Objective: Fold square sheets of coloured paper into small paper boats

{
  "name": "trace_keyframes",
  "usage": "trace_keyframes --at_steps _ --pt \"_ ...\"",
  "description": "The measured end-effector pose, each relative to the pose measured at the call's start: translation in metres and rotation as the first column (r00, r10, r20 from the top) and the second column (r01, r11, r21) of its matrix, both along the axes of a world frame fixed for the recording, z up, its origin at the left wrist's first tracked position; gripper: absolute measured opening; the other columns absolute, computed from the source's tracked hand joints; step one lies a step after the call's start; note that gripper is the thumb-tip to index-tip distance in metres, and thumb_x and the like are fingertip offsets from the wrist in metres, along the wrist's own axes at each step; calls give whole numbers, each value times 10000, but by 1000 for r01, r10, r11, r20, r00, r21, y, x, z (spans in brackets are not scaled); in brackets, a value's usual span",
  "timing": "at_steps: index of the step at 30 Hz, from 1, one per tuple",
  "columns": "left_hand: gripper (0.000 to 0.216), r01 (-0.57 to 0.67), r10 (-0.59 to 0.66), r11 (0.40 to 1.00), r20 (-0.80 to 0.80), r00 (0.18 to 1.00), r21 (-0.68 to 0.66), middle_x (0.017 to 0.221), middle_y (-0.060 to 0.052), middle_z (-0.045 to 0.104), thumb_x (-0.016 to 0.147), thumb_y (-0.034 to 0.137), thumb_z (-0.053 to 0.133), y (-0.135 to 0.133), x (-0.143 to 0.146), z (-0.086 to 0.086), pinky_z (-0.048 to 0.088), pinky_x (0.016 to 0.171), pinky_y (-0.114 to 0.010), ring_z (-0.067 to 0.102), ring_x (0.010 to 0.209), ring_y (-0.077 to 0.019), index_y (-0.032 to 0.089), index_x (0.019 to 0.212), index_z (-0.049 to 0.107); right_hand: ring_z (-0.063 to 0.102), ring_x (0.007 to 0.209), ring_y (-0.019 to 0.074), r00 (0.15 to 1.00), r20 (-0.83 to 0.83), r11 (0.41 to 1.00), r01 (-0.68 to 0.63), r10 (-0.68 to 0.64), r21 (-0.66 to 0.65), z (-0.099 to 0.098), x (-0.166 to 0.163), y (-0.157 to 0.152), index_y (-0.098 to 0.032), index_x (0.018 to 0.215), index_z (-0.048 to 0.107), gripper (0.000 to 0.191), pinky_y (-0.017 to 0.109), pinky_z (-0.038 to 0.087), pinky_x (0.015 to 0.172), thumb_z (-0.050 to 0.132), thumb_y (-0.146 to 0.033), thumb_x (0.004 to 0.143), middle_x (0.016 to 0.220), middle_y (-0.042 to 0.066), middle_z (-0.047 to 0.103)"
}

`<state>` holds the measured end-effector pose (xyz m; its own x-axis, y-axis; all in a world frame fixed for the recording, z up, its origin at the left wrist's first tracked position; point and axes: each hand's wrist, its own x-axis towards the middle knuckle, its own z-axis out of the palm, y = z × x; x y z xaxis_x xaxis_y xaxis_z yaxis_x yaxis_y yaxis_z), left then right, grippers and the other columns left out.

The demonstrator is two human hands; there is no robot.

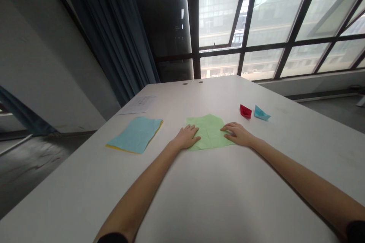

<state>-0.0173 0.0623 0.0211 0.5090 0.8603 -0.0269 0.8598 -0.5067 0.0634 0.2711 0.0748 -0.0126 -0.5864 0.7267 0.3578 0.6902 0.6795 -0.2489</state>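
Observation:
A light green sheet of paper [210, 132] lies on the white table in front of me, with faint creases and a raised point at its far edge. My left hand [186, 136] rests on the sheet's left side, fingers stretched out. On the right side lies my right hand [237, 133], its fingers apart and touching the paper. Neither hand grips anything. Beyond my right hand stand a red folded paper boat [245, 111] and a light blue folded paper boat [261, 113], side by side.
Left of the green sheet is a stack of blue paper [138, 133] with yellow paper [122, 149] showing beneath. Behind it lies a printed white sheet [139, 104]. The white table [211, 197] reaches toward the windows, with a dark blue curtain [116, 34] at the left.

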Motion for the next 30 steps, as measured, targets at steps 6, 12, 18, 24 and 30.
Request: trace_keyframes --at_steps 6,12,18,24,30 --pt "711 -41 40 998 -23 999 -44 1465 -72 90 776 683 179 9 -25 -17 153 993 -563 99 1327 -297 304 1376 144 340 1223 291 983 173 998 60 -59 1 -3 4 0 -230 1326 362 619 452 274 991 361 -567 806 1365 122 352" --pt "801 -53 51 998 -46 998 -37 1464 -81 64 739 723 185 8 -23 -18 142 1004 -552 77 1331 -292 263 1389 97 251 1284 289 955 275 979 156 -116 -130 -4 4 2 -290 1364 260 640 529 198 1007 227 -619 817 1422 77 264" --pt "827 -18 15 998 -65 998 -53 1464 -74 50 729 725 225 11 -24 -20 134 1012 -544 62 1333 -287 257 1392 64 287 1271 267 952 244 966 223 -186 -132 -3 6 2 -286 1303 372 597 512 236 996 194 -604 829 1402 63 316" --pt "827 -13 10 999 -76 997 -47 1465 -63 33 730 724 220 13 -23 -23 127 1012 -549 52 1333 -290 262 1393 43 239 1284 311 932 311 964 234 -185 -129 -2 4 1 -297 1363 251 684 596 166 982 220 -666 788 1433 92 228" --pt "864 -4 1 999 -63 998 -49 1463 -78 34 714 739 231 14 -26 -23 138 1023 -512 70 1334 -275 238 1395 50 210 1291 330 926 319 961 249 -200 -121 -9 9 5 -313 1370 221 678 615 145 980 228 -662 790 1435 79 214"
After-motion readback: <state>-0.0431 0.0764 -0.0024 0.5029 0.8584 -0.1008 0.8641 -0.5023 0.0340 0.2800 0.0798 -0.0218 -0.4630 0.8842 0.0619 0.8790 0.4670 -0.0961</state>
